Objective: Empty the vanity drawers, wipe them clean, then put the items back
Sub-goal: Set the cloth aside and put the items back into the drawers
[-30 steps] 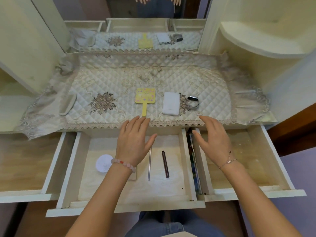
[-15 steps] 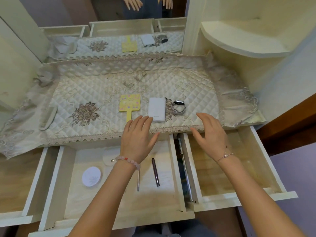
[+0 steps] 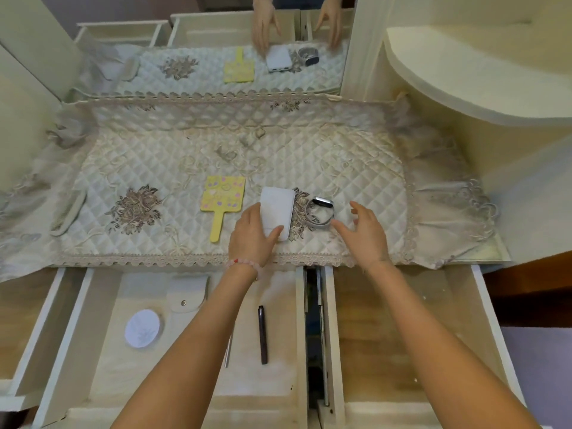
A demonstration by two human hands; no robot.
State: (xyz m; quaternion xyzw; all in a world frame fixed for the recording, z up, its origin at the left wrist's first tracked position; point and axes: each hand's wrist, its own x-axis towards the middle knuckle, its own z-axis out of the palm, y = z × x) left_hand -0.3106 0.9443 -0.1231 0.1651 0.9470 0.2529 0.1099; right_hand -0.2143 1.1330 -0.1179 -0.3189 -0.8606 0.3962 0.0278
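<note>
My left hand (image 3: 250, 239) grips the near end of a white power bank (image 3: 277, 205) lying on the quilted cloth (image 3: 216, 150), thumb across its top. Beside it, my right hand (image 3: 365, 233) hovers with spread fingers, its fingertips next to a grey smart band (image 3: 322, 212). A yellow hand mirror (image 3: 223, 196) and a pale comb (image 3: 68, 216) also lie on the cloth. In the pulled-out middle drawer (image 3: 300, 335) are a round white compact (image 3: 144, 328), a cream pouch (image 3: 187, 294), a dark pen (image 3: 263, 334) and a silver pen (image 3: 228, 351) partly under my forearm.
The right drawer (image 3: 387, 335) and the left drawer (image 3: 21, 320) stand pulled out with bare wooden bottoms. A wall mirror (image 3: 201, 32) rises behind the cloth. A curved cream shelf (image 3: 464, 72) juts out at the right.
Both hands moved forward from above the drawers onto the cloth. The left hand took hold of the power bank; the right hand reached the smart band.
</note>
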